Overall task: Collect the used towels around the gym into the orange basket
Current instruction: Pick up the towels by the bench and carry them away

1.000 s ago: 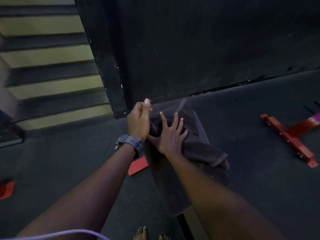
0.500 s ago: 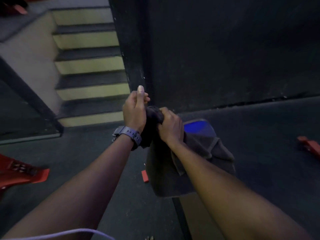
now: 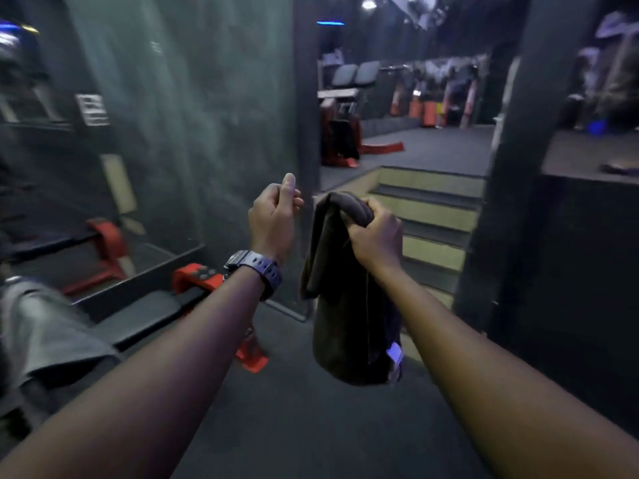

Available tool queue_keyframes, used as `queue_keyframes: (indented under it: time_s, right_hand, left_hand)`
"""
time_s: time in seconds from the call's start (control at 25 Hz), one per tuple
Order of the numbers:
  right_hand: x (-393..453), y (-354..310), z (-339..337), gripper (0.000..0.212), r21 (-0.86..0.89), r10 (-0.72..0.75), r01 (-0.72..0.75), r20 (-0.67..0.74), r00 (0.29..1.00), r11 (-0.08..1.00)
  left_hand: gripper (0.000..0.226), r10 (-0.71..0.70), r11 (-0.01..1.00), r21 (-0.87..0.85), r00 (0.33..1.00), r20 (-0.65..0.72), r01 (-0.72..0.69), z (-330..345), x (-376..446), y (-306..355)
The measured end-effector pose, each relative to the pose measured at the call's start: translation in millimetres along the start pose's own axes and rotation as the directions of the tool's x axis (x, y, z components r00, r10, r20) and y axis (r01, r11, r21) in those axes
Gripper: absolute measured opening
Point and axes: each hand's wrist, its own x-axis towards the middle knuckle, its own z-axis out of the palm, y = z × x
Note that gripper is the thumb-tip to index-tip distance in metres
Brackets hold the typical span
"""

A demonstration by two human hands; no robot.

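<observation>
My right hand [image 3: 375, 233] grips the bunched top of a dark grey towel [image 3: 349, 323], which hangs folded below my fist at chest height. My left hand [image 3: 273, 219] is raised just left of the towel and does not touch it; its fingers are curled with the thumb up and hold nothing. No orange basket shows plainly. A few small orange shapes [image 3: 428, 112] stand far back in the room, too blurred to name.
A short flight of steps [image 3: 432, 216] rises ahead to an upper floor with red gym machines [image 3: 345, 143]. A mirrored wall [image 3: 173, 115] runs on the left, with a red-framed bench [image 3: 204, 278] before it. On the right stands a dark pillar [image 3: 511, 167].
My view has swung up and left from the bench to the steps. The towel has come off the bench and hangs from my right hand. My left hand has let go.
</observation>
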Motion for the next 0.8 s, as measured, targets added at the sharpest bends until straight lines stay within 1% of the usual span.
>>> queue_keyframes:
  time_s: [0.08,0.2,0.32,0.4,0.52,0.6,0.72,0.8]
  right_hand:
    - [-1.1,-33.2,56.2,0.025,0.058,-0.043,0.038,0.09,0.995,0.998]
    - [-12.1,-67.9,134.4,0.024,0.148,-0.097,0.068,0.194,0.976,0.987]
    - [-32.4,-96.2,217.0,0.023,0.193,-0.128,0.067,0.323,0.938,0.979]
    - [-48.2,-111.8,266.8,0.022,0.21,-0.14,0.056,0.407,0.903,0.976]
    - [-61.2,-121.8,326.9,0.023,0.195,-0.156,0.066,0.493,0.856,0.979]
    - [-64.2,-126.8,366.1,0.024,0.206,-0.178,0.075,0.545,0.819,0.976]
    - [-57.6,-125.7,425.2,0.023,0.239,-0.217,0.084,0.61,0.763,0.967]
    - [-47.9,-120.4,460.5,0.023,0.266,-0.238,0.082,0.631,0.738,0.96]
  left_hand:
    - [0.052,0.006,0.999,0.053,0.992,-0.124,0.0,-70.1,24.0,-4.5]
    - [0.053,0.026,0.99,0.142,0.963,-0.269,0.013,-172.3,48.2,-17.6]
    - [0.05,0.012,0.982,0.177,0.902,-0.431,0.072,-269.5,53.7,-33.1]
    - [0.05,0.018,0.969,0.221,0.858,-0.513,0.111,-324.0,51.5,-45.2]
    - [0.057,-0.028,0.951,0.229,0.794,-0.608,0.209,-381.0,44.2,-71.2]
    - [0.058,-0.053,0.942,0.216,0.749,-0.66,0.257,-406.0,45.4,-89.9]
    - [0.057,-0.06,0.934,0.214,0.716,-0.696,0.287,-421.2,62.5,-121.2]
    - [0.055,-0.066,0.926,0.219,0.703,-0.708,0.308,-424.4,81.7,-140.3]
